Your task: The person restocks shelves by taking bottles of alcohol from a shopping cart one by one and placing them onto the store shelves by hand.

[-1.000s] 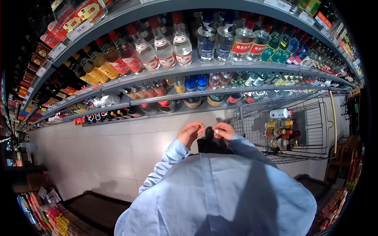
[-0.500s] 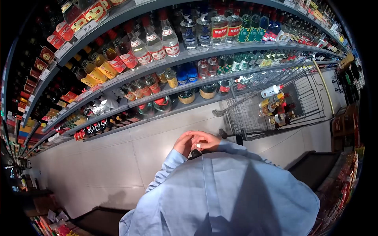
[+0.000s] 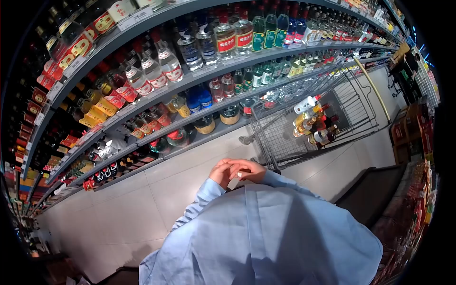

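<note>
Beside the shopping cart [image 3: 279, 140], as seen from the aisle: a person's left hand [image 3: 220, 174] and right hand [image 3: 251, 171] meet off its wheeled end, opposite the yellow bar [image 3: 373, 90]. Fingers are bent and overlapping, one hand against the other; whether anything small is pinched between them I cannot tell. The right hand is the nearer to the cart, whose mesh corner stands just beyond it, apart. Within the cart, a white bottle [image 3: 308, 104] lies beside amber bottles [image 3: 306, 121]; along the cart's far side runs the liquor shelving [image 3: 107, 51].
</note>
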`<action>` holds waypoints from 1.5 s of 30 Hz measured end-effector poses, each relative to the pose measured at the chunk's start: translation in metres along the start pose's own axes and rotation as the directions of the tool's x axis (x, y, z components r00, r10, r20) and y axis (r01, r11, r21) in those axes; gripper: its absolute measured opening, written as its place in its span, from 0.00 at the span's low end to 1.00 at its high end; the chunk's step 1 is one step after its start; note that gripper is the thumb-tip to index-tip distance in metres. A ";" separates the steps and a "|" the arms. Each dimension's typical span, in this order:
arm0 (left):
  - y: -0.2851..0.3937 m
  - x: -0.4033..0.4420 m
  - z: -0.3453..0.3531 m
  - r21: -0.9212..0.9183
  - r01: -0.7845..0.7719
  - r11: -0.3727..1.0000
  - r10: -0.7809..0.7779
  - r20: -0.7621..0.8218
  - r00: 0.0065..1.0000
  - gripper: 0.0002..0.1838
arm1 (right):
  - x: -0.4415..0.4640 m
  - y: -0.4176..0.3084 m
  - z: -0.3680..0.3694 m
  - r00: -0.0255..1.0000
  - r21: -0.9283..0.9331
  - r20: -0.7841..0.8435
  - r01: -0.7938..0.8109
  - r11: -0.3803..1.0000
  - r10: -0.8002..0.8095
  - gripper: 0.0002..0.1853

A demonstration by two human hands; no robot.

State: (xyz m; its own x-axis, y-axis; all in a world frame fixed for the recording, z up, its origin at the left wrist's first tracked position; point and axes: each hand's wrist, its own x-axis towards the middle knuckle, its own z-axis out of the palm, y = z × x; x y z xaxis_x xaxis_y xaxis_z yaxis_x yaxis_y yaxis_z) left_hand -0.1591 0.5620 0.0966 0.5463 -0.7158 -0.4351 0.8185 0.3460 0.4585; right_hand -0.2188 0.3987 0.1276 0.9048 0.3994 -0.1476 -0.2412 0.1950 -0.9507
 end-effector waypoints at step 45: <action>-0.185 0.232 0.156 0.038 0.149 0.988 -0.110 -0.495 0.862 0.07 | -0.125 0.171 -0.480 0.453 -0.299 -0.884 -0.360 0.883 -0.115 0.12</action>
State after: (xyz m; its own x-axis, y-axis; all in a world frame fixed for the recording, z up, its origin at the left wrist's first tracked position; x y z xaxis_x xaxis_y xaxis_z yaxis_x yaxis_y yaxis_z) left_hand -0.2109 0.2372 0.0317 0.4684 -0.3552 -0.8090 0.8832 0.2124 0.4181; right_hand -0.2042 -0.0480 -0.1480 0.7478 -0.6335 -0.1988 -0.4341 -0.2399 -0.8684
